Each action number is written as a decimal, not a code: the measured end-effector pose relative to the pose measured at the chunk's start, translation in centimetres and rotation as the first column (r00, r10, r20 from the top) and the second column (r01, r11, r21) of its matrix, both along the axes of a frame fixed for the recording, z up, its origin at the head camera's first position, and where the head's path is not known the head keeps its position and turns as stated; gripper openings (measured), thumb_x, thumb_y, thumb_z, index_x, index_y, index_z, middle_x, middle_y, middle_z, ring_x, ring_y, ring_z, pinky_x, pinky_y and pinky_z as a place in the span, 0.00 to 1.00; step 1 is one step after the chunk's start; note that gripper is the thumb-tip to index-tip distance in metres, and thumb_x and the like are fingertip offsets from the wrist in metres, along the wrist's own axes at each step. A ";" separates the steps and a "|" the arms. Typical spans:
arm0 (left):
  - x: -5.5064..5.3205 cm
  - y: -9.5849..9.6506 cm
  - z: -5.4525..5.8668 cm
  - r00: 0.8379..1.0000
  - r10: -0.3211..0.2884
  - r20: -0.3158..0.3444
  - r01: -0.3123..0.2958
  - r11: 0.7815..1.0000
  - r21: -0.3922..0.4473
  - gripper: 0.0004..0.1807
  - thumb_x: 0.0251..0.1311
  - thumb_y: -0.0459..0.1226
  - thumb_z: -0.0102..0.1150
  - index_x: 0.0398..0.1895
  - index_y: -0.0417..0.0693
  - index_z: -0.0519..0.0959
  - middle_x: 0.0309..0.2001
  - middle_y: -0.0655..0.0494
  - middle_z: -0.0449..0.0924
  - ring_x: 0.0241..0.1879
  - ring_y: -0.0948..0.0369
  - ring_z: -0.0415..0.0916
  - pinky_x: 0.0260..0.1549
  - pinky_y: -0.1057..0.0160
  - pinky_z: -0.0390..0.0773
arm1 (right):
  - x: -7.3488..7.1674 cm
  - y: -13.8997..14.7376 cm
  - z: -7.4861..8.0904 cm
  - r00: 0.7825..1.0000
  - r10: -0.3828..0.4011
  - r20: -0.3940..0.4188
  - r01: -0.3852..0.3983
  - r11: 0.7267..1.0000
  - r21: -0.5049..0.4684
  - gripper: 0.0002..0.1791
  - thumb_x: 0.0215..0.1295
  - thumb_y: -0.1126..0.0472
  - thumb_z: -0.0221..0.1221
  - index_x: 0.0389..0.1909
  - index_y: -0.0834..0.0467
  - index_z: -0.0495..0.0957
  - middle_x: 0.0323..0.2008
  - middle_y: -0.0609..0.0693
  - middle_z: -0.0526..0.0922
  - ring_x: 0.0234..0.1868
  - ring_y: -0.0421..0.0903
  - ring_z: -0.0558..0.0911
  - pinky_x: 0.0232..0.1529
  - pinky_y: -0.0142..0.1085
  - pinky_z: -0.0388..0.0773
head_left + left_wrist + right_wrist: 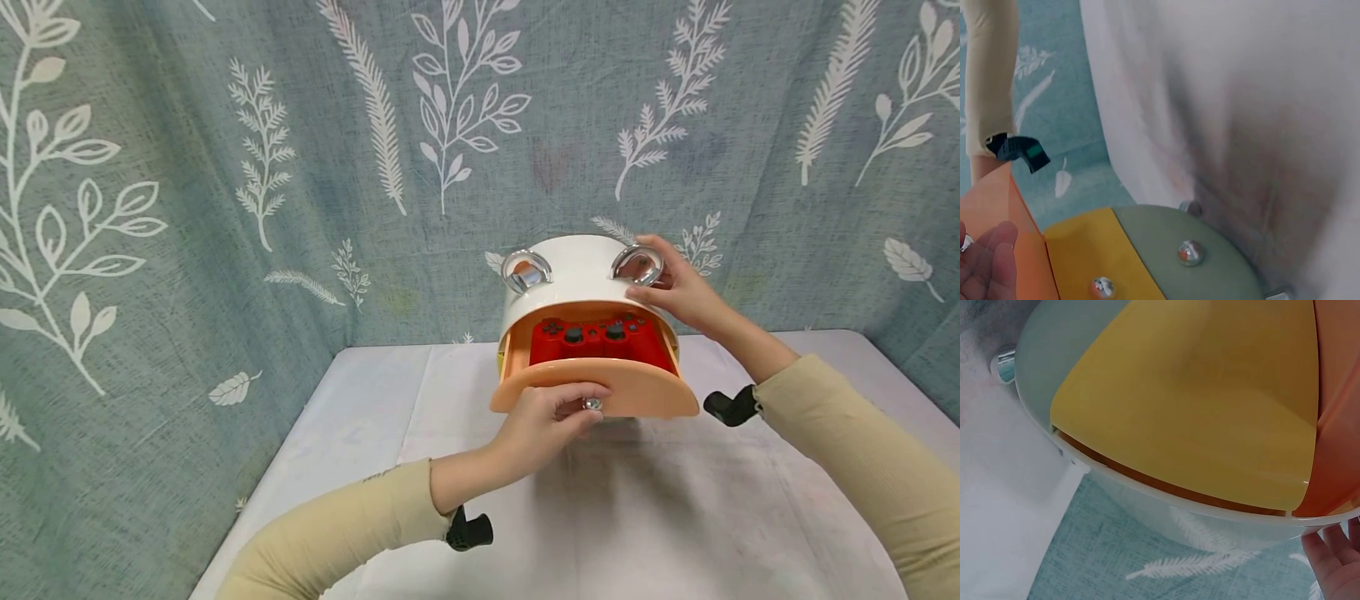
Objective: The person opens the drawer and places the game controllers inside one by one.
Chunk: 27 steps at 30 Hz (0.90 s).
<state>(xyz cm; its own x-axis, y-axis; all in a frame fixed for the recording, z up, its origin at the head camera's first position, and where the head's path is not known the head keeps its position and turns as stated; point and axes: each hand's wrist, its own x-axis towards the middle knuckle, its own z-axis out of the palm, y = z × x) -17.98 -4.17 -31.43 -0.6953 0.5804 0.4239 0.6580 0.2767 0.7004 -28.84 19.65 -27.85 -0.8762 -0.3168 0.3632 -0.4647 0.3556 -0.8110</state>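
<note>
A small white rounded cabinet (pixel 581 262) with two silver rings on top stands on the table. Its top orange drawer (pixel 600 387) is pulled out, and a red game controller (pixel 600 342) lies inside. My left hand (pixel 558 417) pinches the drawer's small silver knob (pixel 593 404). My right hand (pixel 671 287) rests on the cabinet's top right edge, fingers by the right silver ring (pixel 637 264). The left wrist view shows the yellow drawer front (pixel 1085 256) and green drawer front (pixel 1191 256) below, each with a knob. In the right wrist view only fingertips (pixel 1335 562) show under the cabinet's rim.
A white cloth covers the table (pixel 675 517). A grey-blue curtain with white leaf print (pixel 300 167) hangs behind and on both sides. Black wrist straps (pixel 468 531) sit on both sleeves.
</note>
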 end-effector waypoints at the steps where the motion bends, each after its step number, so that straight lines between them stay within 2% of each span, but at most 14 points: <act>1: -0.1 0.0 0.0 1.000 0.005 -0.004 -0.005 1.000 0.002 0.13 0.49 0.33 0.55 0.41 0.45 0.75 0.31 0.56 0.77 0.20 0.71 0.73 0.24 0.76 0.72 | 0.1 0.0 0.1 1.000 0.003 0.001 -0.003 1.000 -0.002 0.36 0.53 0.62 0.54 0.60 0.49 0.46 0.42 0.55 0.65 0.27 0.42 0.71 0.31 0.29 0.70; 7: -0.8 0.3 0.3 0.997 0.012 0.079 -0.016 0.999 0.051 0.14 0.49 0.33 0.55 0.41 0.43 0.75 0.24 0.51 0.74 0.20 0.66 0.72 0.23 0.73 0.72 | 0.7 -0.3 0.6 1.000 0.001 0.008 -0.001 1.000 -0.004 0.36 0.54 0.62 0.54 0.60 0.50 0.45 0.41 0.57 0.64 0.26 0.43 0.71 0.30 0.29 0.69; 10: -0.5 0.4 1.1 0.993 0.014 0.117 -0.023 0.997 0.074 0.14 0.49 0.30 0.54 0.41 0.40 0.74 0.26 0.47 0.74 0.21 0.59 0.73 0.24 0.73 0.73 | 0.7 -0.3 0.6 1.000 -0.001 0.009 0.002 1.000 -0.004 0.36 0.54 0.63 0.54 0.60 0.50 0.46 0.42 0.57 0.64 0.26 0.43 0.71 0.30 0.29 0.70; 14: -0.1 0.5 2.2 0.990 0.021 0.138 -0.032 0.996 0.081 0.14 0.49 0.28 0.53 0.41 0.37 0.74 0.34 0.45 0.76 0.22 0.52 0.73 0.25 0.72 0.73 | 0.1 0.0 0.2 1.000 0.002 0.008 -0.002 1.000 -0.005 0.36 0.54 0.62 0.54 0.60 0.49 0.46 0.42 0.57 0.64 0.26 0.43 0.71 0.30 0.29 0.70; 19: -0.4 0.6 2.5 0.989 0.012 0.149 -0.026 0.996 0.089 0.13 0.49 0.28 0.53 0.41 0.35 0.74 0.37 0.44 0.75 0.20 0.59 0.73 0.26 0.66 0.74 | -0.6 0.2 -0.3 1.000 0.005 -0.001 -0.005 1.000 -0.005 0.36 0.53 0.62 0.54 0.60 0.49 0.46 0.42 0.57 0.65 0.27 0.42 0.72 0.31 0.29 0.70; 22: -0.8 0.5 2.4 0.981 -0.010 0.194 -0.011 0.994 0.107 0.14 0.49 0.28 0.53 0.41 0.35 0.73 0.37 0.43 0.75 0.18 0.65 0.72 0.27 0.60 0.74 | -0.6 0.2 -0.3 1.000 0.001 0.002 -0.001 1.000 -0.007 0.36 0.53 0.63 0.54 0.60 0.49 0.46 0.42 0.56 0.65 0.28 0.41 0.73 0.31 0.28 0.71; 25: -1.2 0.5 2.4 0.969 -0.022 0.247 -0.008 0.992 0.122 0.14 0.49 0.29 0.53 0.42 0.36 0.73 0.36 0.42 0.76 0.19 0.64 0.73 0.28 0.58 0.74 | -0.6 0.2 -0.3 1.000 -0.009 0.003 0.009 1.000 -0.001 0.36 0.53 0.62 0.55 0.60 0.48 0.46 0.42 0.55 0.65 0.27 0.42 0.72 0.31 0.29 0.70; 27: -1.5 0.5 2.3 0.963 -0.020 0.269 -0.014 0.992 0.124 0.14 0.49 0.29 0.53 0.42 0.36 0.73 0.35 0.42 0.76 0.21 0.59 0.75 0.27 0.61 0.75 | -0.5 0.2 -0.2 1.000 -0.015 -0.002 0.015 1.000 0.007 0.36 0.53 0.61 0.55 0.60 0.47 0.46 0.41 0.55 0.65 0.26 0.43 0.72 0.30 0.30 0.70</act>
